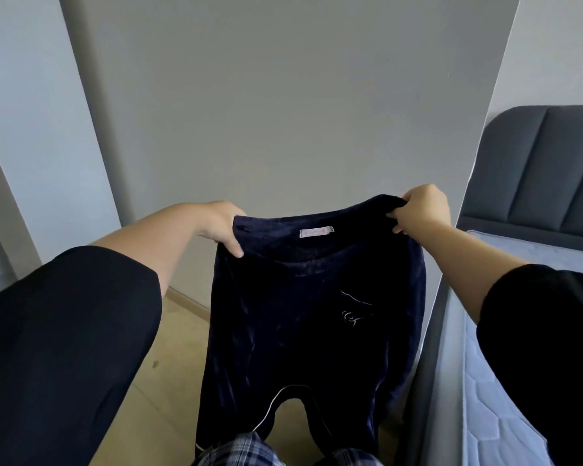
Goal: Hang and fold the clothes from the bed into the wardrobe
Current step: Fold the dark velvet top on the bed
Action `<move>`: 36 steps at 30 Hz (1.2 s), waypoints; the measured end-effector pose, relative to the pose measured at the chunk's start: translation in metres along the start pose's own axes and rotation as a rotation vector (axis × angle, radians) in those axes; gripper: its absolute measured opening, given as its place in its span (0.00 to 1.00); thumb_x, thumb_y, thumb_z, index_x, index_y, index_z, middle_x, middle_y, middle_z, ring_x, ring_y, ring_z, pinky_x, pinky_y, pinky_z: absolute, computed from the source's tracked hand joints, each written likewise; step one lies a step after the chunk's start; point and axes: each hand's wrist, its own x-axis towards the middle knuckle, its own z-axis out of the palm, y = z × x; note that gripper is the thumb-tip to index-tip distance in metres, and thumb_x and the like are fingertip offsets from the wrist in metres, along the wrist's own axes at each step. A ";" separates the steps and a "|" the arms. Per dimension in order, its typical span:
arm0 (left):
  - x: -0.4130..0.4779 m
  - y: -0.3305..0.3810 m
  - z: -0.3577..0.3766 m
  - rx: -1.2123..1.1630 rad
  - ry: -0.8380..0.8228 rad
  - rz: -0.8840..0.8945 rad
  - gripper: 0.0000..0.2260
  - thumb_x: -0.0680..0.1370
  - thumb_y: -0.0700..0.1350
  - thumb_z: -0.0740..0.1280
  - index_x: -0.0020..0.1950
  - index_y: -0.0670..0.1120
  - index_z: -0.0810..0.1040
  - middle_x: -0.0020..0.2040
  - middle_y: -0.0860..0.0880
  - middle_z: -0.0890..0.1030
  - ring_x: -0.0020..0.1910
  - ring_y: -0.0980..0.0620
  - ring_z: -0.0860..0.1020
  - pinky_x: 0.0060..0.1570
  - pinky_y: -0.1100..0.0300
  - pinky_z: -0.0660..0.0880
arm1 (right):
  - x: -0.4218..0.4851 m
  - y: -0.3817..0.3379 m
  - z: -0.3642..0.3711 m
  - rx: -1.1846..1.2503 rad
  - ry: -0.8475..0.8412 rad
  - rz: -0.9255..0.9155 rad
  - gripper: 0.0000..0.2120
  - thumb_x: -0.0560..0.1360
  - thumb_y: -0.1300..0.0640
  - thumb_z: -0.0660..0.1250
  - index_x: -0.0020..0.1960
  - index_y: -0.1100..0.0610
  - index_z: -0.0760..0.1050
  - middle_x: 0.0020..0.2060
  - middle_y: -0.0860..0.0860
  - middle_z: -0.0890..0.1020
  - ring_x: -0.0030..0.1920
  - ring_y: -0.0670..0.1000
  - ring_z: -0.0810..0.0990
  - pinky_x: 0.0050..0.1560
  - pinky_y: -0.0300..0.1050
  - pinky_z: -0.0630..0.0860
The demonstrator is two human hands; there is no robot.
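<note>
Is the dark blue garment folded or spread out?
Spread out. The left hand and right hand grip the dark blue garment by its top edge, wide apart, and it hangs unfolded below them.

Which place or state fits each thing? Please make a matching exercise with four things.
1. dark navy plush garment
2. small pinkish sewn label
3. grey padded headboard
4. pale blue quilted mattress

A. upright, far right
B. on the garment's top edge
C. held up by left hand and right hand
D. flat, lower right

Pairs: 1-C, 2-B, 3-A, 4-D
</note>
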 end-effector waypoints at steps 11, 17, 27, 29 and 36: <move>-0.008 0.133 -0.045 -0.153 0.890 -0.059 0.08 0.77 0.48 0.67 0.51 0.45 0.76 0.53 0.42 0.78 0.52 0.41 0.75 0.45 0.53 0.71 | -0.011 -0.019 -0.138 0.138 0.602 -0.068 0.02 0.75 0.59 0.59 0.45 0.57 0.68 0.43 0.54 0.74 0.45 0.57 0.70 0.44 0.46 0.65; -0.058 0.235 -0.090 -0.496 1.068 0.191 0.08 0.78 0.45 0.66 0.54 0.43 0.72 0.55 0.43 0.79 0.52 0.39 0.77 0.44 0.54 0.68 | -0.041 -0.043 -0.269 0.300 0.784 -0.119 0.03 0.79 0.60 0.57 0.52 0.58 0.68 0.42 0.49 0.72 0.42 0.53 0.69 0.33 0.44 0.59; -0.162 0.375 -0.135 -0.730 1.122 0.482 0.11 0.79 0.46 0.63 0.59 0.41 0.73 0.59 0.42 0.78 0.57 0.39 0.76 0.53 0.50 0.73 | -0.119 -0.067 -0.460 0.137 1.168 -0.257 0.07 0.77 0.61 0.58 0.54 0.60 0.70 0.43 0.52 0.74 0.43 0.52 0.69 0.41 0.43 0.61; -0.177 0.398 -0.136 -0.761 1.136 0.560 0.12 0.78 0.48 0.65 0.56 0.42 0.74 0.56 0.42 0.79 0.55 0.40 0.77 0.48 0.53 0.72 | -0.136 -0.062 -0.489 0.093 1.254 -0.264 0.07 0.77 0.61 0.57 0.55 0.60 0.70 0.42 0.51 0.73 0.42 0.51 0.69 0.41 0.43 0.61; -0.161 0.439 -0.073 -0.645 0.983 0.610 0.15 0.76 0.55 0.67 0.48 0.44 0.75 0.44 0.47 0.76 0.41 0.44 0.72 0.40 0.55 0.68 | -0.151 0.015 -0.507 -0.140 1.258 -0.129 0.08 0.78 0.59 0.57 0.55 0.60 0.68 0.40 0.53 0.73 0.40 0.56 0.68 0.40 0.47 0.61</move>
